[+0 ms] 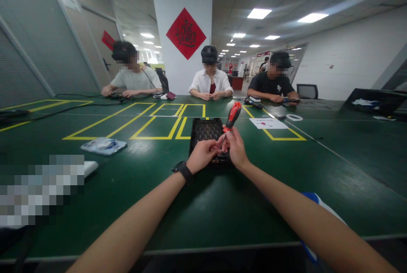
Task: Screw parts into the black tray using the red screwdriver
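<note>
Bare left hand (pixel 202 155) and bare right hand (pixel 237 149) close together

The left one bends its fingers inward; the right curls in a grip. The person's left forearm (pixel 140 211) and right forearm (pixel 294 205) (both uncovered) slant inward.

Case (pixel 208 128) on table (pixel 219 218), packet (pixel 104 146) at left, paper (pixel 269 123) at right, people (pixel 210 82) across

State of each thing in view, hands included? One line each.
Screwdriver: handle up, tilted, shaft down
Right hand: closed on the screwdriver
Left hand: fingers pinched by the shaft; anything held can't be made out
Tray: open on top, on the table
Wristband: worn, left wrist
Paper: flat
Tape roll: lying flat
Ceiling lights: on
</note>
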`<state>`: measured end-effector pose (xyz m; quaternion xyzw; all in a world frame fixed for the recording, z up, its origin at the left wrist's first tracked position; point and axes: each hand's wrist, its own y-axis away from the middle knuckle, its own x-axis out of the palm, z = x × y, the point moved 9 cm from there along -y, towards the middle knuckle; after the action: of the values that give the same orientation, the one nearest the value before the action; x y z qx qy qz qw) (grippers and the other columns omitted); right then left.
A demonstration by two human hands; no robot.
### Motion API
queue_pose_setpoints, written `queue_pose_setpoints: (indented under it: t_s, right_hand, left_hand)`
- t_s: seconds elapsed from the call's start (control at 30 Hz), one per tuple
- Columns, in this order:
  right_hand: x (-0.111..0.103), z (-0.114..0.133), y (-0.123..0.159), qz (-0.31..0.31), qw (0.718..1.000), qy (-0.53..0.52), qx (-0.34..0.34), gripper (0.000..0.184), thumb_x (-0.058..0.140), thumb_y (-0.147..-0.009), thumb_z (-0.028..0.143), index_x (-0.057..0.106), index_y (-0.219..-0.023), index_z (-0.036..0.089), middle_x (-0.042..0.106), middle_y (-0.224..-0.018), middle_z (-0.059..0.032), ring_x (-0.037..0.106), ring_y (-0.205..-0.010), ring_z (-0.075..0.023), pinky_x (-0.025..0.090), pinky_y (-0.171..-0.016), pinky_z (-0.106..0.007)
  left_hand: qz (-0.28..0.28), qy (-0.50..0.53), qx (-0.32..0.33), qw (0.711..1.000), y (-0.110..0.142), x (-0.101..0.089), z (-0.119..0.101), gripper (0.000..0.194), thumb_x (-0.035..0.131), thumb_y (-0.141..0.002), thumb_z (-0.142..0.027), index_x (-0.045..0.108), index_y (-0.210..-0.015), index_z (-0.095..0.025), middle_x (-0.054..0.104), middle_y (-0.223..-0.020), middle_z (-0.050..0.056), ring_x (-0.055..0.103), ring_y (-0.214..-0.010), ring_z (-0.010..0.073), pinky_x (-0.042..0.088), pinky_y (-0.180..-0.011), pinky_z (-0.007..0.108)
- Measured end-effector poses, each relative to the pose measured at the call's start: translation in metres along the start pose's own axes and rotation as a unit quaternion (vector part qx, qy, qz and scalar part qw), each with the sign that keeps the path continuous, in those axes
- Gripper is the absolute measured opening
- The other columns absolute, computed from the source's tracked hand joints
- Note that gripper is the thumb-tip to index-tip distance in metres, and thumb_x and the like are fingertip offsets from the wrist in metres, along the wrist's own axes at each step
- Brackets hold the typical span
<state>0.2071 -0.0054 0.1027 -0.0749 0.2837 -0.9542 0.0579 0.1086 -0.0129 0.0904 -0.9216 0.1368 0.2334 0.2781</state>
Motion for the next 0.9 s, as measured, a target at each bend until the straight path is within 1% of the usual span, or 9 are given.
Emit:
queue_pose_setpoints:
  t_s: [0.07, 0.13, 0.23, 0.33, 0.5, 0.6, 0.7, 0.8, 0.9]
  right_hand:
    - [0.0, 0.001, 0.0, -0.002, 1.0, 0.008, -0.004, 0.029, 0.039, -0.088, 0.041, 0.044, -0.107, 0.02, 0.059, -0.068, 0.003, 0.045, -0.041, -0.005, 0.037, -0.04, -0.017]
    - [-0.001, 0.002, 0.001, -0.009, 1.0, 0.015, -0.013, 0.027, 0.04, -0.088, 0.04, 0.044, -0.105, 0.02, 0.059, -0.067, 0.0032, 0.045, -0.042, -0.005, 0.037, -0.041, -0.017]
    - [-0.002, 0.004, 0.002, -0.019, 0.999, 0.024, -0.023, 0.025, 0.039, -0.088, 0.04, 0.043, -0.105, 0.02, 0.059, -0.068, 0.0033, 0.045, -0.042, -0.0049, 0.037, -0.041, -0.017]
    - [-0.001, 0.004, 0.002, -0.016, 0.999, 0.026, -0.025, 0.024, 0.041, -0.088, 0.04, 0.042, -0.103, 0.021, 0.059, -0.068, 0.0035, 0.044, -0.041, -0.0046, 0.036, -0.04, -0.017]
    - [0.0, 0.003, 0.001, -0.003, 1.0, 0.021, -0.017, 0.025, 0.04, -0.088, 0.041, 0.042, -0.103, 0.021, 0.06, -0.068, 0.0037, 0.043, -0.04, -0.0046, 0.035, -0.04, -0.017]
    - [0.0, 0.001, 0.0, 0.002, 1.0, 0.016, -0.008, 0.027, 0.039, -0.088, 0.042, 0.043, -0.104, 0.021, 0.059, -0.068, 0.0035, 0.042, -0.04, -0.0047, 0.035, -0.039, -0.017]
    - [-0.001, 0.001, 0.0, -0.003, 1.0, 0.017, -0.011, 0.027, 0.039, -0.088, 0.041, 0.044, -0.104, 0.02, 0.058, -0.068, 0.0036, 0.042, -0.04, -0.0046, 0.035, -0.039, -0.017]
    - [-0.002, 0.004, 0.001, -0.012, 0.999, 0.022, -0.02, 0.025, 0.038, -0.089, 0.039, 0.044, -0.104, 0.02, 0.058, -0.068, 0.0036, 0.042, -0.041, -0.0045, 0.034, -0.04, -0.017]
    - [-0.002, 0.006, 0.002, -0.015, 0.999, 0.027, -0.024, 0.026, 0.039, -0.088, 0.04, 0.043, -0.105, 0.021, 0.058, -0.068, 0.0035, 0.043, -0.042, -0.0046, 0.035, -0.041, -0.017]
  left_hand:
    - [0.001, 0.002, 0.005, 1.0, 0.0, 0.001, 0.0, 0.011, 0.055, -0.077, -0.022, 0.061, -0.08, -0.014, 0.066, -0.074, 0.003, 0.061, -0.068, 0.0129, 0.045, -0.065, 0.023]
    - [-0.01, -0.005, 0.007, 1.0, 0.0, -0.001, 0.001, 0.011, 0.057, -0.076, -0.024, 0.059, -0.079, -0.014, 0.065, -0.072, 0.002, 0.06, -0.066, 0.0124, 0.045, -0.063, 0.023]
    - [-0.021, -0.021, -0.003, 1.0, 0.0, -0.003, 0.005, 0.016, 0.062, -0.072, -0.028, 0.058, -0.079, -0.014, 0.063, -0.069, 0.0, 0.058, -0.063, 0.0115, 0.044, -0.061, 0.022]
    - [-0.022, -0.051, -0.011, 0.998, 0.0, -0.003, 0.007, 0.017, 0.064, -0.071, -0.03, 0.058, -0.075, -0.014, 0.062, -0.067, 0.0, 0.056, -0.06, 0.011, 0.043, -0.059, 0.021]
    - [-0.01, -0.072, 0.011, 0.997, 0.001, -0.001, 0.002, 0.011, 0.058, -0.075, -0.024, 0.062, -0.078, -0.014, 0.065, -0.073, 0.002, 0.058, -0.066, 0.0122, 0.042, -0.062, 0.021]
    - [0.0, -0.066, 0.021, 0.998, 0.001, 0.0, -0.002, 0.014, 0.054, -0.077, -0.021, 0.064, -0.08, -0.014, 0.067, -0.077, 0.003, 0.059, -0.069, 0.0127, 0.043, -0.065, 0.022]
    - [0.007, -0.054, 0.029, 0.998, 0.001, 0.001, -0.005, 0.016, 0.052, -0.079, -0.022, 0.065, -0.081, -0.013, 0.067, -0.078, 0.003, 0.059, -0.07, 0.0128, 0.043, -0.066, 0.022]
    - [-0.005, -0.044, 0.027, 0.999, 0.001, -0.001, -0.005, 0.015, 0.057, -0.076, -0.026, 0.063, -0.081, -0.014, 0.066, -0.077, 0.003, 0.058, -0.069, 0.0125, 0.044, -0.067, 0.022]
    - [-0.019, -0.042, 0.014, 0.999, 0.001, -0.003, -0.003, 0.017, 0.061, -0.072, -0.03, 0.061, -0.077, -0.014, 0.063, -0.071, 0.001, 0.055, -0.063, 0.0114, 0.043, -0.062, 0.022]
